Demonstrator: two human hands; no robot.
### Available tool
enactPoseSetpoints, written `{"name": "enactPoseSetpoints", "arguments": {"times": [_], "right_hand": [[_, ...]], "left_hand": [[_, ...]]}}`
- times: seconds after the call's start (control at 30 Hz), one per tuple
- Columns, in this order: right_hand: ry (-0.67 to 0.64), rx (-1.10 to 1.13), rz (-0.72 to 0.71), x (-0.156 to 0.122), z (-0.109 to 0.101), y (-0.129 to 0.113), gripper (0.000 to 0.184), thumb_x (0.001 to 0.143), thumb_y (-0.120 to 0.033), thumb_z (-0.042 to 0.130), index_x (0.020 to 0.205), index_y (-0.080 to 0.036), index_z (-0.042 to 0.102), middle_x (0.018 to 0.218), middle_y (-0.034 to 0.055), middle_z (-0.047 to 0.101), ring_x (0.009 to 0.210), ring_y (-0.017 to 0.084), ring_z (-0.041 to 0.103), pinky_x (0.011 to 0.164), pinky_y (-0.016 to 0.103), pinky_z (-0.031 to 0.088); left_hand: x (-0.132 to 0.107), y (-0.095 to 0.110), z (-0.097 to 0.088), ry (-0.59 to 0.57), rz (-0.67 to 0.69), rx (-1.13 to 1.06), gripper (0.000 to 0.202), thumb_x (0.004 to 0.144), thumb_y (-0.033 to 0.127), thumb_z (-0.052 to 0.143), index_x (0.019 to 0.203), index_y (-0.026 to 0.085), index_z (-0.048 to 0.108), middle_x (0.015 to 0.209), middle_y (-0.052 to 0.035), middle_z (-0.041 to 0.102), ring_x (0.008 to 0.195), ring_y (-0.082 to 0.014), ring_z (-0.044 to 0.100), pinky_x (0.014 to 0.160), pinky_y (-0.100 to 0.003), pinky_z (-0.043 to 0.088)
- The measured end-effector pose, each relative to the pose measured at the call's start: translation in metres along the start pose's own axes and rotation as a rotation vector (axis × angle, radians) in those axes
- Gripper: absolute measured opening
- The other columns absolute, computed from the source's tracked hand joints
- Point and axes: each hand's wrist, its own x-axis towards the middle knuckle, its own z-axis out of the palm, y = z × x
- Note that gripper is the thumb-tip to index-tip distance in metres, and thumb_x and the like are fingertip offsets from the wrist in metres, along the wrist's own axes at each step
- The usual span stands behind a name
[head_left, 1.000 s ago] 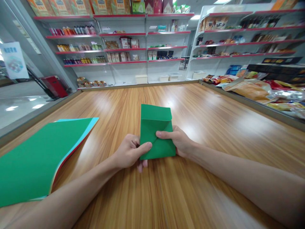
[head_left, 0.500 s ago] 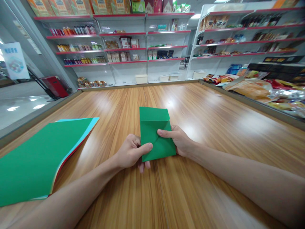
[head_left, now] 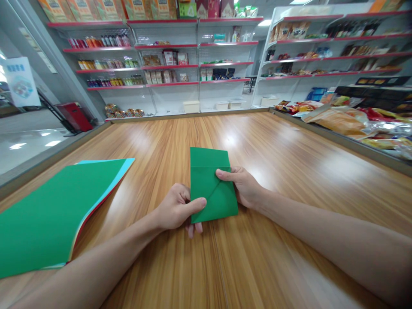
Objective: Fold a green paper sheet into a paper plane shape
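Green folded paper is being held over the wooden table, tilted up, folds facing the wearer. Lower left edge is being pinched by the left hand, thumb on top, fingers curled beneath. Right edge is being gripped by the right hand, thumb closed down, other fingers mostly hidden behind. Loose folds are probably being kept flat by both thumbs.

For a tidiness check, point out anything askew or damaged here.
The paper stack at left looks askew, edges unaligned: a blue sheet sticks out past the green top sheet. The folded green paper shows no tear.
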Motion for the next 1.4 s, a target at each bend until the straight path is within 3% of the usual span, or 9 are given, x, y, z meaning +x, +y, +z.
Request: {"name": "enactPoseSetpoints", "arguments": {"times": [0.37,0.5,0.6,0.73,0.83,0.9,1.1,1.23,1.4], "right_hand": [[0.043,0.077,0.008,0.004,-0.001,0.003,0.027,0.089,-0.032,0.058,0.103,-0.011,0.068,0.095,0.0134,0.074,0.095,0.027,0.069,0.089,0.045,0.054],[0.074,0.084,0.006,0.006,0.0,0.004,0.032,0.092,-0.039,0.051,0.1,-0.013,0.068,0.09,0.0125,0.074,0.091,0.026,0.069,0.084,0.044,0.056],[0.097,0.001,-0.065,0.006,-0.003,0.008,0.035,0.089,-0.045,0.055,0.087,-0.014,0.07,0.079,0.0098,0.073,0.081,0.025,0.069,0.074,0.04,0.057],[0.099,-0.253,-0.165,0.004,-0.012,0.014,0.043,0.079,-0.057,0.064,0.065,-0.016,0.066,0.055,0.0036,0.064,0.064,0.021,0.065,0.057,0.031,0.053],[0.096,-0.34,-0.183,0.004,-0.016,0.014,0.047,0.077,-0.061,0.063,0.062,-0.016,0.065,0.05,0.0015,0.06,0.057,0.018,0.061,0.05,0.028,0.049],[0.088,-0.354,-0.176,0.005,-0.016,0.013,0.047,0.076,-0.061,0.064,0.064,-0.016,0.066,0.052,0.002,0.061,0.055,0.017,0.06,0.049,0.028,0.049],[0.044,-0.384,-0.182,0.002,-0.009,0.011,0.043,0.075,-0.057,0.068,0.07,-0.014,0.069,0.062,0.0045,0.067,0.059,0.017,0.063,0.051,0.029,0.051],[-0.018,-0.389,-0.188,-0.001,-0.009,0.009,0.042,0.077,-0.057,0.066,0.074,-0.015,0.07,0.063,0.0045,0.068,0.061,0.018,0.064,0.054,0.03,0.053],[-0.032,-0.386,-0.216,0.0,-0.012,0.009,0.04,0.078,-0.054,0.066,0.076,-0.014,0.071,0.064,0.0044,0.069,0.062,0.018,0.064,0.06,0.032,0.055]], "left_hand": [[0.002,-0.002,-0.003,0.003,0.008,0.011,0.056,0.084,0.049,0.059,0.046,0.008,0.062,0.052,-0.0153,0.068,0.033,-0.0146,0.059,0.03,-0.016,0.042],[0.001,-0.004,-0.007,-0.004,0.011,-0.02,0.056,0.085,0.048,0.06,0.045,0.008,0.062,0.051,-0.0146,0.068,0.033,-0.0141,0.059,0.029,-0.016,0.039],[0.001,-0.005,-0.012,-0.034,0.052,-0.053,0.052,0.085,0.042,0.061,0.046,0.008,0.063,0.048,-0.0122,0.066,0.035,-0.0129,0.059,0.032,-0.015,0.041],[0.005,-0.006,-0.016,-0.158,0.062,-0.185,0.027,0.08,0.035,0.069,0.073,0.009,0.073,0.062,-0.0082,0.072,0.047,-0.0143,0.065,0.047,-0.018,0.052],[0.01,-0.008,-0.013,-0.06,0.119,-0.263,0.03,0.079,0.03,0.071,0.105,0.016,0.071,0.093,-0.0074,0.075,0.076,-0.0183,0.071,0.074,-0.027,0.057],[0.013,-0.009,-0.011,-0.013,0.125,-0.248,0.031,0.082,0.028,0.069,0.111,0.016,0.068,0.105,-0.0086,0.073,0.09,-0.0205,0.069,0.083,-0.031,0.055],[0.014,-0.01,-0.011,0.043,0.06,-0.19,0.033,0.081,0.029,0.07,0.11,0.013,0.069,0.103,-0.0105,0.073,0.09,-0.0233,0.069,0.083,-0.036,0.055],[0.013,-0.006,-0.01,0.083,0.028,-0.105,0.027,0.079,0.031,0.072,0.096,0.011,0.073,0.095,-0.0103,0.074,0.084,-0.022,0.069,0.076,-0.032,0.055],[0.014,-0.004,-0.008,0.079,-0.001,-0.154,0.028,0.077,0.033,0.073,0.094,0.011,0.072,0.089,-0.0094,0.074,0.082,-0.0214,0.068,0.075,-0.032,0.054]]}}
